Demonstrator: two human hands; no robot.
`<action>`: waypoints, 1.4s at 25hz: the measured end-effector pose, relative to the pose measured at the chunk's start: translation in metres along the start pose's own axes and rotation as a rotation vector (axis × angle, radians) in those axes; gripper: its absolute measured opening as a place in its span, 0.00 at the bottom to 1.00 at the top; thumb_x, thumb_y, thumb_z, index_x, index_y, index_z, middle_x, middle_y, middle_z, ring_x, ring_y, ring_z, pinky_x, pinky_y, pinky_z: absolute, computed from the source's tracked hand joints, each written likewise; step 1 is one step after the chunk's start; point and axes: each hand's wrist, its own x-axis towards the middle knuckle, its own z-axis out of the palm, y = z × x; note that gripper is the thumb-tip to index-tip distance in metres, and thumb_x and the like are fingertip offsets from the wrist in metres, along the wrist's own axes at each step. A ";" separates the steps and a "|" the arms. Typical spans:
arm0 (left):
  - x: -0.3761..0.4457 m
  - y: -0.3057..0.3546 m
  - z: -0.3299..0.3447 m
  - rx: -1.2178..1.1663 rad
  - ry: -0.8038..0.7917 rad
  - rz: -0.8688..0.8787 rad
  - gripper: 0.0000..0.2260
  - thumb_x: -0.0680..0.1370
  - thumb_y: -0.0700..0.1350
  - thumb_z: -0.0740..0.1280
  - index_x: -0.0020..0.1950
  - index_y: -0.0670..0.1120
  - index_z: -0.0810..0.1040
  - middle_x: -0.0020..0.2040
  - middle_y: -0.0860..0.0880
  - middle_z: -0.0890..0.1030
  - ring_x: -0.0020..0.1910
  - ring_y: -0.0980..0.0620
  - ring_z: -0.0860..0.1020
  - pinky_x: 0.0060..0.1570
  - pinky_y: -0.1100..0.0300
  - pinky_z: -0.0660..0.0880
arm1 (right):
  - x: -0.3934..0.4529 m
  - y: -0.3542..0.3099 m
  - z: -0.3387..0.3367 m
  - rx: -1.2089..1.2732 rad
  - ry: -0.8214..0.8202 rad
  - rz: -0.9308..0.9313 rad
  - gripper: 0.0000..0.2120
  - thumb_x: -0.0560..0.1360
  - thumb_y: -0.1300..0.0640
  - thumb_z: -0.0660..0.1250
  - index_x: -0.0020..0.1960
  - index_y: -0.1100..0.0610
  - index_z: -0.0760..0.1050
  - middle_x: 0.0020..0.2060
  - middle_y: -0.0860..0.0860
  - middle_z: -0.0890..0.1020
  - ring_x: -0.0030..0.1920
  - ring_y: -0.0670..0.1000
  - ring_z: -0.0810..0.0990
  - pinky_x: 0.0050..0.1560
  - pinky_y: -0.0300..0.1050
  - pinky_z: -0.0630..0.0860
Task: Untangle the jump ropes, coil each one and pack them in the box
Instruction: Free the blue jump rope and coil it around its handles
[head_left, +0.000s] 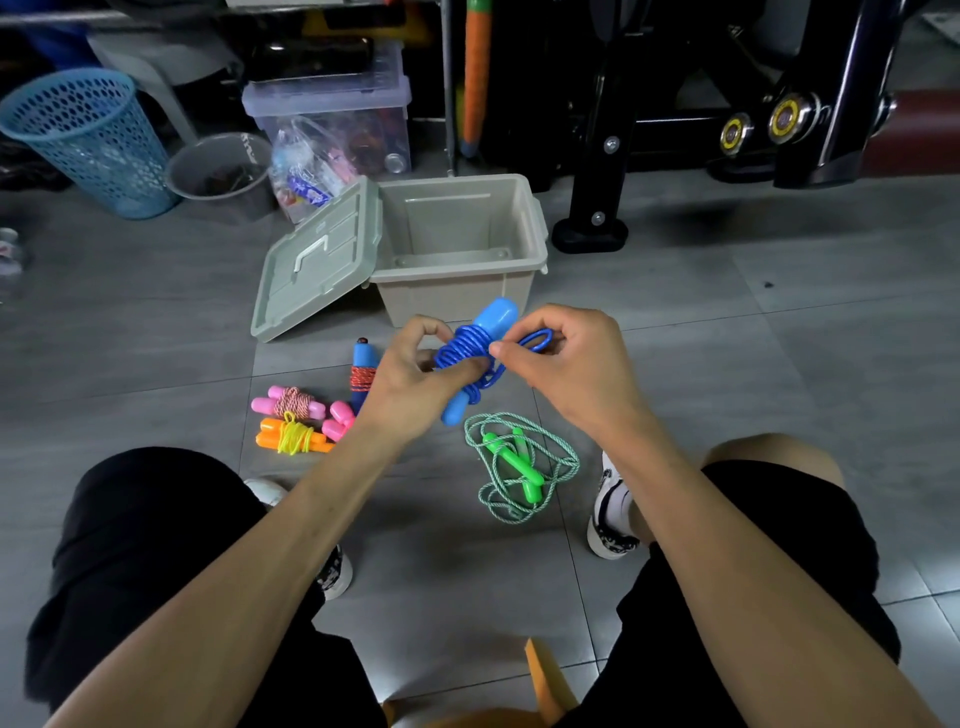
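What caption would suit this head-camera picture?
Both hands wind the blue jump rope round its handles before the open, empty box; the green rope lies loose.

Your two hands meet in front of you, forearms angled in from both knees.
Your left hand (410, 379) curls its fingers, thumb pressed forward; your right hand (566, 358) pinches with thumb and forefinger, its other fingers folded in, wrist bent slightly inward.

Grey tiled floor (779, 364) with a blue mesh laundry basket (88, 140) and a grey bucket (223, 171) at the far left, stacked clear storage bins (332, 104) behind, and black gym equipment (675, 104) at the far right.
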 end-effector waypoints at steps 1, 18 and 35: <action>-0.003 -0.001 0.004 0.016 -0.018 0.036 0.15 0.70 0.43 0.77 0.47 0.49 0.71 0.36 0.46 0.84 0.32 0.45 0.83 0.29 0.56 0.77 | 0.001 0.000 0.001 0.031 -0.003 0.028 0.06 0.68 0.54 0.77 0.37 0.50 0.80 0.29 0.49 0.81 0.29 0.53 0.77 0.30 0.46 0.74; -0.013 0.012 -0.010 0.011 0.084 0.131 0.04 0.79 0.39 0.66 0.47 0.48 0.78 0.40 0.48 0.76 0.27 0.58 0.73 0.26 0.63 0.71 | 0.007 0.007 0.021 0.081 -0.118 -0.063 0.08 0.80 0.58 0.62 0.46 0.59 0.77 0.36 0.51 0.80 0.36 0.45 0.79 0.41 0.38 0.76; -0.018 0.007 -0.009 0.688 -0.241 0.333 0.03 0.79 0.39 0.63 0.49 0.47 0.72 0.38 0.58 0.75 0.36 0.57 0.76 0.40 0.62 0.70 | -0.009 0.010 0.042 -0.019 0.148 -0.119 0.06 0.69 0.64 0.74 0.40 0.56 0.77 0.34 0.47 0.80 0.33 0.46 0.76 0.37 0.39 0.75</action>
